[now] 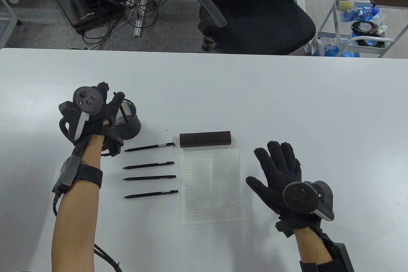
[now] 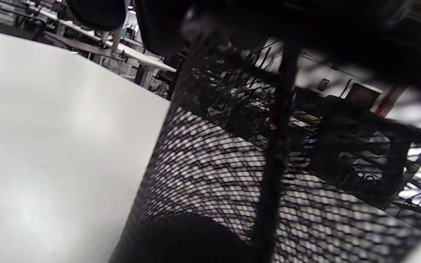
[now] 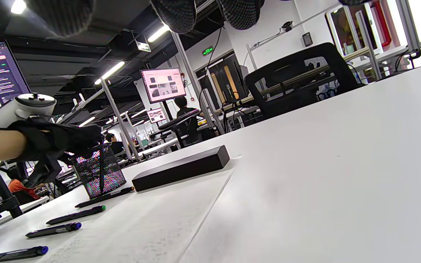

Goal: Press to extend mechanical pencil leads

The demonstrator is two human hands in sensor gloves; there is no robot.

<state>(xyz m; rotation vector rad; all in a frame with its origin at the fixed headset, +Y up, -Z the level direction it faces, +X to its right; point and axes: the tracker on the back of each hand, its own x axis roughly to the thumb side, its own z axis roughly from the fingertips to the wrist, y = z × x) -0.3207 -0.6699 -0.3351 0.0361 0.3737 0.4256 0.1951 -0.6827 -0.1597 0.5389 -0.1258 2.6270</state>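
Observation:
Several black mechanical pencils lie in a column on the white table, the nearest to the cup (image 1: 149, 147) and the lowest (image 1: 151, 193); they also show in the right wrist view (image 3: 76, 215). My left hand (image 1: 110, 98) hangs over the rim of a black mesh pen cup (image 1: 129, 122), its fingers at the cup's top edge. The left wrist view is filled by the cup's mesh wall (image 2: 210, 171) with a dark upright bar in it. I cannot tell whether the fingers hold anything. My right hand (image 1: 275, 157) is open and empty, fingers spread, right of the paper.
A lined sheet of paper (image 1: 210, 186) lies right of the pencils, with a black rectangular block (image 1: 205, 139) at its top edge. A black office chair (image 1: 255, 13) stands beyond the table's far edge. A white cart (image 1: 357, 33) stands at the far right.

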